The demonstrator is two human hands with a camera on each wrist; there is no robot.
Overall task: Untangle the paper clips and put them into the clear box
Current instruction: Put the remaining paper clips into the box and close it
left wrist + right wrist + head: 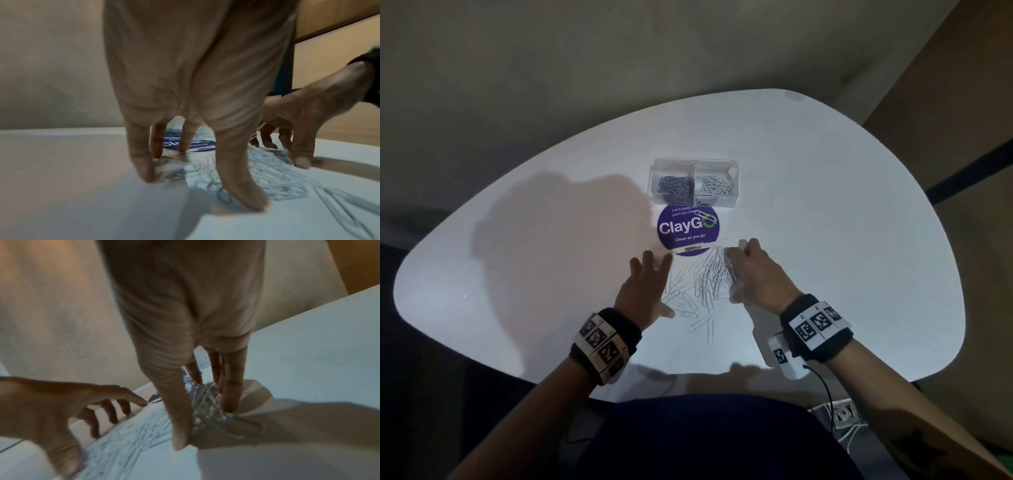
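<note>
while the paper clips lie heaped on the table between both hands, short of the clear box, the left hand rests spread and released. the right hand looks curled on the heap's edge. better to tease one clip free than lift a clump.

table: white, rounded, kinda blob-shaped top
sticker: round purple "ClayGo – Clean as you go" one, stuck flat mid-table
power strip: white, off the near right edge, cables plugged in
</note>
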